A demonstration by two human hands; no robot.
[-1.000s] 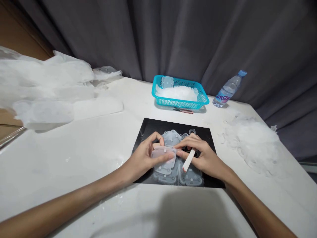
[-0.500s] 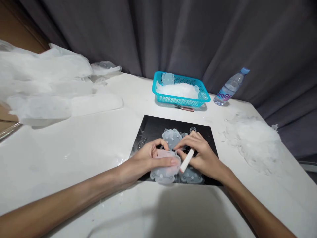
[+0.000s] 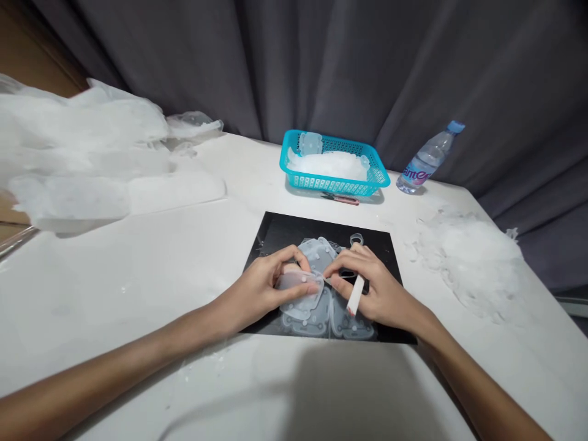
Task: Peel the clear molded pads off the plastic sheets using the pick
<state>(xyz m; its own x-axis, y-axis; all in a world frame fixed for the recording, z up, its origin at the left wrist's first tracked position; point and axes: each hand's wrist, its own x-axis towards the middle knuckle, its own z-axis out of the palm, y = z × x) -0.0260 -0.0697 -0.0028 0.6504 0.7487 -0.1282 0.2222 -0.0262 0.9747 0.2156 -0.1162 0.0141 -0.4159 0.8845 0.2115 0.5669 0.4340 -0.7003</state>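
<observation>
My left hand (image 3: 269, 280) pinches a thin translucent plastic piece (image 3: 298, 304) between thumb and fingers, lifted and tilted over the black mat (image 3: 287, 225). My right hand (image 3: 379, 285) is closed around a slim tool with a flat white handle (image 3: 355, 296). The fingertips of that hand meet the right edge of the held piece; the tool's working end is too small to make out. More translucent pieces lie on the mat: one behind the hands (image 3: 320, 250) and one in front (image 3: 353, 326). A small clear ring (image 3: 356, 239) lies beyond my right fingers.
A turquoise basket (image 3: 337, 184) with whitish pieces stands at the back, small red-handled snips (image 3: 340, 199) before it. To its right is a water bottle (image 3: 425, 160). Translucent plastic is heaped at left (image 3: 82, 141) and scraps at right (image 3: 478, 257). A grey curtain (image 3: 294, 67) hangs behind.
The held piece has tilted and shifted slightly left and up, uncovering another piece on the mat below. The white handle has turned steeper as my right hand moved a little.
</observation>
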